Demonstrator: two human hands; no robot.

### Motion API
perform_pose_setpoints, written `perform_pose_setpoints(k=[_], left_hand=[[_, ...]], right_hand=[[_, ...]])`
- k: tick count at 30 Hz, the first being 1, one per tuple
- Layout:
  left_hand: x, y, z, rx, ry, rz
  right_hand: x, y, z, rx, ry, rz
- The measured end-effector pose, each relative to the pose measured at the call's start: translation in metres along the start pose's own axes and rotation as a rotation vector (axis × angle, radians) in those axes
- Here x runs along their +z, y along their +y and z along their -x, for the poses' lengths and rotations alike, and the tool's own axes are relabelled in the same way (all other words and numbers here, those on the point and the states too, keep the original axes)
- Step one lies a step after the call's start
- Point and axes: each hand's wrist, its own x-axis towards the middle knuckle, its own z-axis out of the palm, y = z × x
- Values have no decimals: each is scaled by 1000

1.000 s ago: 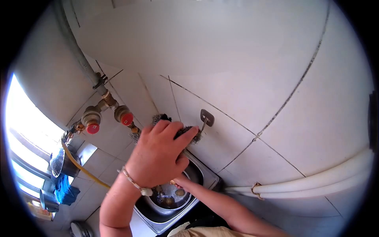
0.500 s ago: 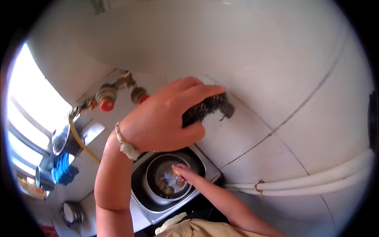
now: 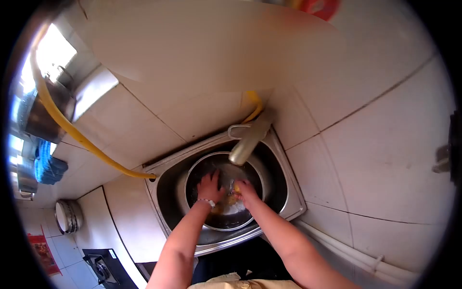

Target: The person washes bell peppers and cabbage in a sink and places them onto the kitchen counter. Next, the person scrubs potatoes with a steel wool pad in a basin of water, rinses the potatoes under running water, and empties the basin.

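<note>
A round metal basin (image 3: 188, 168) of water stands in the steel sink (image 3: 166, 204). My left hand (image 3: 210, 187) is in the basin on its left side, fingers spread, holding nothing that I can see. On the right side of the basin, my right hand (image 3: 246, 192) is closed around a small yellowish potato (image 3: 237, 188). Other yellow-brown potatoes (image 3: 217, 210) lie blurred in the water below and between the hands. A faucet (image 3: 248, 144) hangs over the basin's far rim, its spout above the water.
A yellow hose (image 3: 84, 142) runs along the left to the sink's corner. Plumbing pipes (image 3: 358, 253) line the wall at lower right. Stacked dishes (image 3: 67, 216), a blue cloth (image 3: 49, 166), a metal pot (image 3: 48, 111) and a stove (image 3: 101, 269) are at the left.
My left hand, raised close to the camera with a dark bristly scrubber, has come down into the basin; the scrubber is out of sight. My right hand stays at the basin. The view has shifted.
</note>
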Motion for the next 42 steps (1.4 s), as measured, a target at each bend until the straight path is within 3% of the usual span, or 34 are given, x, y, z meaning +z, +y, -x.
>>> perform_pose_setpoints(k=[2, 3, 5, 6, 8, 9, 12, 14, 16, 17, 18, 20, 22, 23, 25, 26, 29, 30, 32, 33, 36, 38, 40, 42], left_hand=[[19, -7, -4, 40, -5, -122], [30, -12, -5, 24, -21, -111], [46, -19, -7, 120, 259, 307], [47, -9, 0, 104, 255, 313], [37, 18, 17, 167, 252, 412], [34, 20, 13, 75, 275, 537], [29, 7, -8, -112, 239, 679], [14, 36, 19, -62, 386, 633], [10, 55, 44, 133, 575, 554], [11, 44, 34, 77, 479, 677], [12, 36, 23, 68, 483, 680], [11, 27, 3, -128, 398, 712], [-6, 46, 33, -17, 466, 720], [-7, 59, 53, 52, 483, 652], [0, 60, 64, 66, 500, 640], [5, 52, 53, 62, 499, 637], [13, 28, 10, -196, 443, 887], [11, 34, 21, -203, 437, 894], [-3, 51, 50, 77, 506, 640], [0, 63, 66, 132, 549, 628], [11, 48, 43, 135, 490, 624], [28, 22, 0, 83, 462, 617], [43, -3, -16, 20, 435, 615], [53, -24, -18, 51, 352, 311]], right_hand=[[0, 9, -26, -180, 144, 283], [-1, 11, -31, -159, 148, 297], [-3, 12, -35, 45, 112, 156], [-3, 25, -37, 59, 113, 167], [7, 56, -41, -164, -51, -263], [32, 29, 1, -45, 81, -175], [30, 21, 35, 109, -45, 134], [42, 8, 42, 53, 15, 164], [46, 8, 47, 85, -4, -433], [41, 18, 44, -53, 42, -166], [40, 18, 51, -48, 40, -157], [43, 6, 70, 38, -64, 206], [46, 5, 71, -31, -2, 161], [47, 7, 69, 26, -8, -151], [45, 12, 61, 12, -8, -351], [39, 14, 60, 17, -9, -350], [34, 7, 74, 47, -21, 64], [37, 3, 79, 61, -17, 157], [34, 10, 61, -139, -69, -34], [27, 8, 60, -83, -250, -230], [30, 3, 51, -5, -57, -295], [4, -7, 31, 62, -132, -181], [7, -26, 31, 167, -362, -398], [8, -27, 13, 158, -275, -376]])
